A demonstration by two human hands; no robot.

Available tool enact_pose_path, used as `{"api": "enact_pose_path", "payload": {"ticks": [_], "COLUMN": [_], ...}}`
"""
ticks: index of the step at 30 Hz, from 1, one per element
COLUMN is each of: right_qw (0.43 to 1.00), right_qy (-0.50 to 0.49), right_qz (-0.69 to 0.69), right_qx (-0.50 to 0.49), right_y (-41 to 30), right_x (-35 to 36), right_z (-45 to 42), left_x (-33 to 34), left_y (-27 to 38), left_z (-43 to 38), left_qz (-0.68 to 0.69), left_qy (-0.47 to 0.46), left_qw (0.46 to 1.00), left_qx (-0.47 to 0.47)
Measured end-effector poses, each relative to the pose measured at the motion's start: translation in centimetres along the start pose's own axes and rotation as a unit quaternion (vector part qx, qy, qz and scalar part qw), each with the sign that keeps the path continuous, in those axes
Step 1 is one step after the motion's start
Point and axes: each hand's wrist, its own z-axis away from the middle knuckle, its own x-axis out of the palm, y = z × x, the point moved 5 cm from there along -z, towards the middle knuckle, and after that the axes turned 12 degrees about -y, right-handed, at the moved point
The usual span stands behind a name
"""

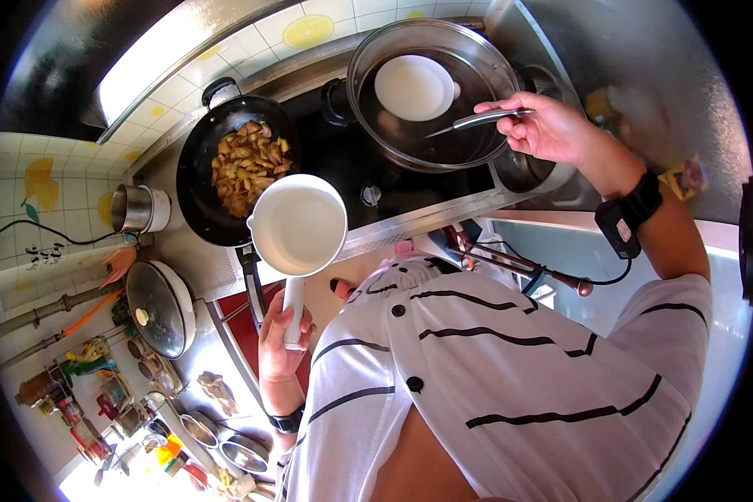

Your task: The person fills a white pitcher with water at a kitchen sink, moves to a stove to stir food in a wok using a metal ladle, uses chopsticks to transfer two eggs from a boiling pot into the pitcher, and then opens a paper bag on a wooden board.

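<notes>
My left hand (281,344) grips the handle of a white milk pan (298,226), which has a pouring lip and a pale inside. Its far rim overlaps the black wok (194,169) behind it, where browned food pieces (251,164) lie. My right hand (543,128) holds a metal-handled utensil (486,118) over a wide steel pot (367,128). The utensil's thin end points down into the pot; its tip is hard to make out. In the pot sits a white bowl (414,88), with a pale egg-like thing (457,90) partly hidden at its side.
Both vessels stand on a black hob (326,147) with a knob (371,196). The wok's handle (251,282) juts over the front edge. Left are a small steel pot (130,207) and a glass-lidded pan (157,310). Behind the right forearm is a metal panel (659,94).
</notes>
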Motion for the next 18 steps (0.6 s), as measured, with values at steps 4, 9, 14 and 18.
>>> {"api": "enact_pose_path", "payload": {"ticks": [4,9,14,18], "right_qw": [0.997,0.975,0.948,0.929], "right_qy": [0.064,-0.019,-0.025,-0.066], "right_qz": [-0.028,-0.193,-0.276,-0.321], "right_qx": [-0.039,-0.108,-0.159,-0.173], "right_y": [0.5,2.7,4.4,3.8], "right_x": [0.9,0.9,2.5,2.7], "right_z": [-0.8,-1.6,-2.2,-3.1], "left_x": [-0.1,0.1,0.2,0.5], "left_y": [0.0,0.3,0.3,0.5], "left_z": [0.0,-0.3,-0.6,-0.6], "left_qz": [0.003,-0.004,-0.008,-0.011], "left_qy": [0.005,0.003,-0.002,0.002], "left_qw": [1.0,1.0,1.0,1.0], "left_qx": [0.004,0.005,0.005,0.006]}}
